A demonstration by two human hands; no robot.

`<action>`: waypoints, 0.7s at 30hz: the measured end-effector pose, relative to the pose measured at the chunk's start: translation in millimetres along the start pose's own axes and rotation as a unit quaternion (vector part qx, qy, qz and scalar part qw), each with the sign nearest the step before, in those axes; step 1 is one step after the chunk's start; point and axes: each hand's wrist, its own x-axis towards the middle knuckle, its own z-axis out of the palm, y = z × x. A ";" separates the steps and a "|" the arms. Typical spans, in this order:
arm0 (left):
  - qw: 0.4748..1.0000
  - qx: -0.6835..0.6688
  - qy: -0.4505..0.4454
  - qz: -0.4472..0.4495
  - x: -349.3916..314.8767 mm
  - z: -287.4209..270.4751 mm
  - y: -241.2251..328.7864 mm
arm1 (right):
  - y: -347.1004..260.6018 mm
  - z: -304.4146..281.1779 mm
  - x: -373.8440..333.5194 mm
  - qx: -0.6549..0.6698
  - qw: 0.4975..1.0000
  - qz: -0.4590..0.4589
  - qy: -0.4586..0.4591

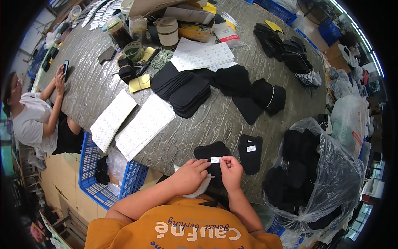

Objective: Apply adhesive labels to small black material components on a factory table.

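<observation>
Flat black sole-shaped pieces (212,149) lie at the table's near edge, right in front of me. A small white label (215,159) sits on the top one. My right hand (231,171) pinches the label's right edge between thumb and forefinger. At its left edge, the fingers of my left hand (192,175) lie stretched out on the black piece. White paper (201,189) shows beneath my left hand, partly hidden. Just right of my hands lies a black sole-shaped piece (249,159) bearing a white label.
Stacked black pieces (186,91) and printed sheets (145,126) lie farther back, with jars (167,31) behind. A clear bag of black pieces (309,170) stands at right. At left are a blue crate (89,174) and a seated person (33,116) holding a phone.
</observation>
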 end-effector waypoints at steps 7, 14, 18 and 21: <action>1.000 0.005 -0.021 -0.007 2.4 -2.9 1.3 | 2.8 -2.2 0.6 -0.048 0.998 -0.039 -0.004; 0.998 0.032 -0.044 -0.021 2.8 1.8 4.2 | -1.8 2.8 -2.9 0.007 0.999 -0.038 0.027; 0.998 0.054 -0.014 -0.017 3.1 2.7 5.8 | 1.2 3.2 1.8 0.005 0.999 -0.034 0.027; 0.998 0.057 -0.013 -0.015 3.7 2.6 6.4 | -0.2 2.1 4.6 -0.020 0.999 -0.003 0.030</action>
